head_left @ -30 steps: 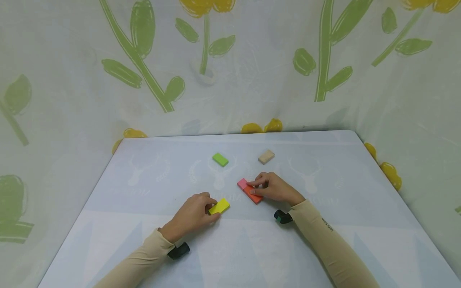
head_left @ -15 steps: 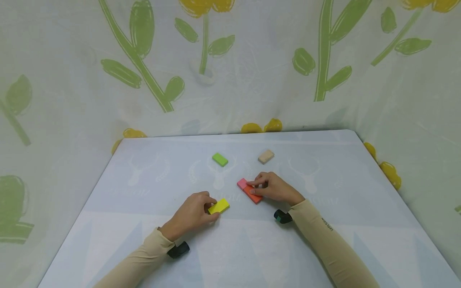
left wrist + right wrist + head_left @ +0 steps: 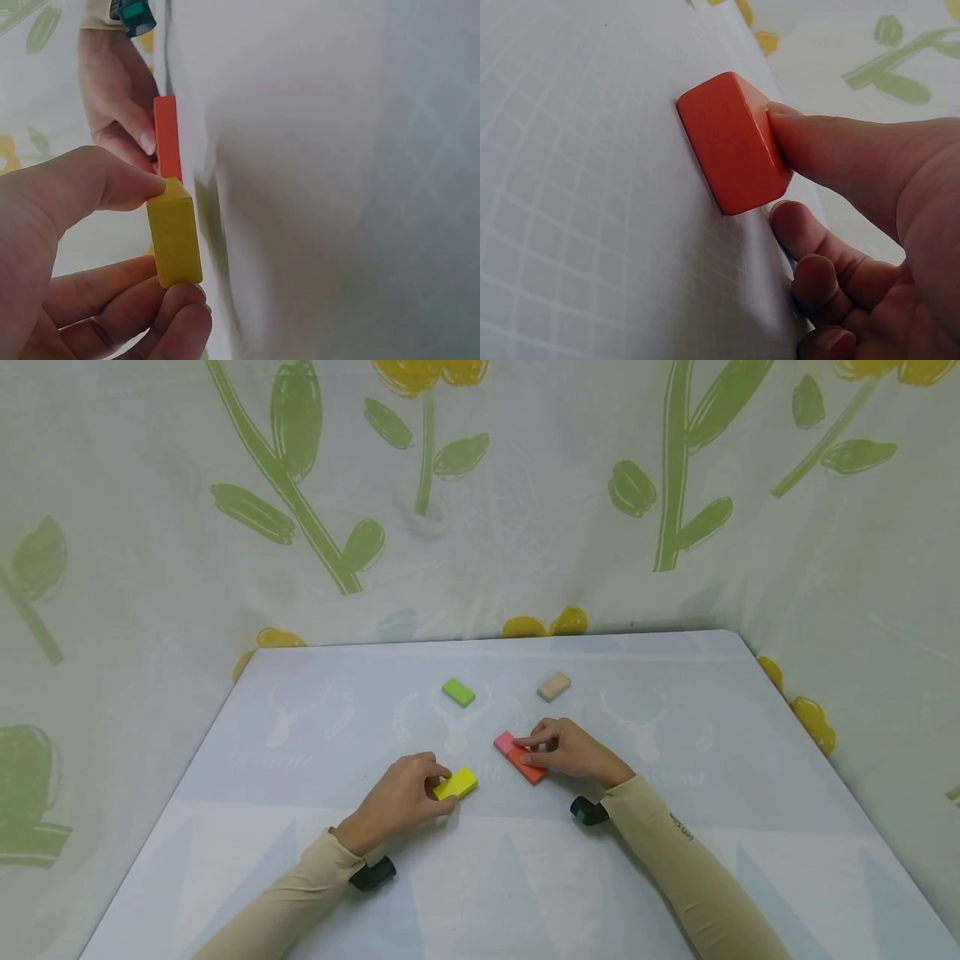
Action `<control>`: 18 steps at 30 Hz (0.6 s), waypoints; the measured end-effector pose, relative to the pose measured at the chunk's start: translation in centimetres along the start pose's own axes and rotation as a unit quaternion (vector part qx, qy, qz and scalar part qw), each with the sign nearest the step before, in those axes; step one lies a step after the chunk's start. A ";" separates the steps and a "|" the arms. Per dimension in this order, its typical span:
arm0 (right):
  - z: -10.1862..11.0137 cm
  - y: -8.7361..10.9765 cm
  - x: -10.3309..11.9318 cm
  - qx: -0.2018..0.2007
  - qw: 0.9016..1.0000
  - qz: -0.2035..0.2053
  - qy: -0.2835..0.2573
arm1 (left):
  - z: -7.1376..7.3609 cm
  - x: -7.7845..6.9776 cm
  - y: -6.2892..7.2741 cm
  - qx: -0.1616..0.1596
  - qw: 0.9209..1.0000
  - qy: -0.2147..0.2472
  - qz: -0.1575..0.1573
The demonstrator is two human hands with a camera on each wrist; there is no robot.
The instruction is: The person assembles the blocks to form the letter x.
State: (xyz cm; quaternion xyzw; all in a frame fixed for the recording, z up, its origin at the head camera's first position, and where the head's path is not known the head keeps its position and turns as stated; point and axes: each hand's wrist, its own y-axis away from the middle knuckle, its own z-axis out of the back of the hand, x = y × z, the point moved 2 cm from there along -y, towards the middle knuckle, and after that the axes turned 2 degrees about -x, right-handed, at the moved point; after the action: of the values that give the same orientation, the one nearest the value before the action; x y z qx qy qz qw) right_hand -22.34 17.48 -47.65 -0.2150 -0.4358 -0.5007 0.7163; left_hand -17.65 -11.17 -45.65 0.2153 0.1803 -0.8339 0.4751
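Observation:
My left hand [image 3: 401, 797] pinches a yellow wooden block [image 3: 459, 783] between thumb and fingers. In the left wrist view the yellow block [image 3: 176, 238] shows its narrow side, with the thumb at one end and fingertips at the other. To the right, my right hand [image 3: 573, 752] holds an orange-red block [image 3: 533, 773] that lies flat on the table. A pink block [image 3: 503, 741] lies end to end with it, at its far left end. The right wrist view shows the thumb against the orange-red block [image 3: 731, 146]; the other side of the grip is hidden behind it.
Farther back on the pale patterned table [image 3: 360, 693] lie a green block [image 3: 458, 692] and a natural wood block [image 3: 554, 687], apart from each other. A curtain [image 3: 540, 510] printed with flowers and leaves hangs behind and at both sides of the table.
Within the last half second my left hand has risen slightly with the yellow block. The right hand and the orange-red and pink blocks keep their places.

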 end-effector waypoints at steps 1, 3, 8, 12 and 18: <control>0.0 0.0 0.0 0.000 1.000 0.000 0.000 | 0.0 0.0 0.0 -0.001 1.000 0.000 -0.002; 0.0 -0.1 -0.1 0.001 1.000 0.000 0.000 | 0.0 0.1 -0.1 -0.002 1.000 -0.003 -0.004; 0.1 -0.1 -0.1 0.001 1.000 0.001 -0.001 | 0.0 0.1 -0.3 -0.004 1.000 -0.007 -0.005; 0.1 0.0 0.2 0.001 1.000 -0.001 0.001 | 0.3 -0.1 -0.4 -0.005 1.000 -0.004 -0.004; 0.0 0.0 0.2 0.001 1.000 -0.006 0.007 | 0.4 -0.2 -0.6 -0.007 1.000 -0.003 -0.004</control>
State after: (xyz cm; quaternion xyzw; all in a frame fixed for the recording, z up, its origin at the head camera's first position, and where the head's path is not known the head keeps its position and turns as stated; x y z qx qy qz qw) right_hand -22.33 17.42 -47.47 -0.2086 -0.4323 -0.5061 0.7166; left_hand -18.18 -10.90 -45.13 0.2089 0.1856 -0.8353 0.4734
